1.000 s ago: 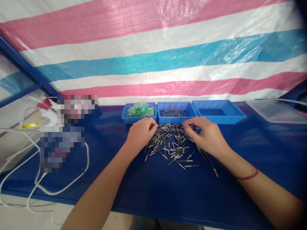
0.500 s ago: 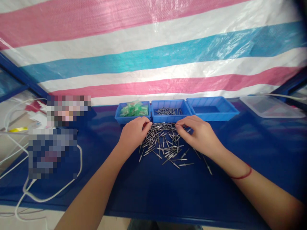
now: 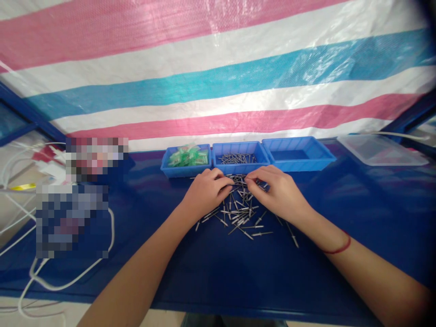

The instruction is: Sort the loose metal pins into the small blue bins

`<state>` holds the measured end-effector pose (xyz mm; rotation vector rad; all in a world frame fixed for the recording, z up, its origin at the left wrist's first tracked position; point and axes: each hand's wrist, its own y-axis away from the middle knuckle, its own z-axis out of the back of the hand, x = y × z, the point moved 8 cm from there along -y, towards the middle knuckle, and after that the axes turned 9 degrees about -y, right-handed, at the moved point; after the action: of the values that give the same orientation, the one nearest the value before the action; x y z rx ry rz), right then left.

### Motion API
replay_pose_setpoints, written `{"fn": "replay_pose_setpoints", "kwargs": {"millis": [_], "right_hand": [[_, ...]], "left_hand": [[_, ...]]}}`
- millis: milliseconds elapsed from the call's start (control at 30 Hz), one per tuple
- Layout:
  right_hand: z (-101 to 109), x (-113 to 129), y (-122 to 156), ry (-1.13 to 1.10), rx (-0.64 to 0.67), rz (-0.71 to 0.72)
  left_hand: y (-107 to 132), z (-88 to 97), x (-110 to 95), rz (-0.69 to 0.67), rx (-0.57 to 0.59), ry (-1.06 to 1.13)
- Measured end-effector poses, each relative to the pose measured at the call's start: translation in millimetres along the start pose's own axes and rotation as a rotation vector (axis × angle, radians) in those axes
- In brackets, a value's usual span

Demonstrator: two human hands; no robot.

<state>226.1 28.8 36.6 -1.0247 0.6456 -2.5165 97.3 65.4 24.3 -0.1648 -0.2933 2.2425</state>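
Observation:
A loose pile of silver blind rivets (image 3: 241,213) lies on the blue table in front of the bins. My left hand (image 3: 207,190) rests over the pile's left part, fingers curled and thumb drawn in toward them. From the other side, my right hand (image 3: 275,188) reaches into the pile's top right, thumb and fingertips pinched together. The two sets of fingertips are a short gap apart among the rivets. Whatever lies between the fingers of either hand is too small or hidden. Just behind is a blue bin (image 3: 240,168) with more rivets inside.
On the left, a blue bin (image 3: 185,171) holds green-and-clear packets (image 3: 189,156). Another blue bin (image 3: 299,165) stands at right, beside a translucent lid (image 3: 381,152). A white cable (image 3: 112,231) loops over the table's left side. A striped sheet (image 3: 218,86) hangs behind.
My left hand has moved right over the pile, closer to my right hand, and covers more rivets. My right hand has shifted slightly left, and the view has moved a little.

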Motion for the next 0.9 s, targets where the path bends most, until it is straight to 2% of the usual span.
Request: {"fn": "replay_pose_setpoints", "kwargs": {"millis": [267, 467, 900], "right_hand": [[-3, -1, 1, 0.006, 0.012, 0.004], [-5, 0, 2, 0.011, 0.020, 0.015], [-8, 0, 2, 0.020, 0.039, 0.018]], "left_hand": [[-9, -8.6, -9, 0.075, 0.035, -0.211], [-7, -12.1, -9, 0.113, 0.049, -0.248], [-6, -14.5, -10, 0.100, 0.038, -0.284]]}}
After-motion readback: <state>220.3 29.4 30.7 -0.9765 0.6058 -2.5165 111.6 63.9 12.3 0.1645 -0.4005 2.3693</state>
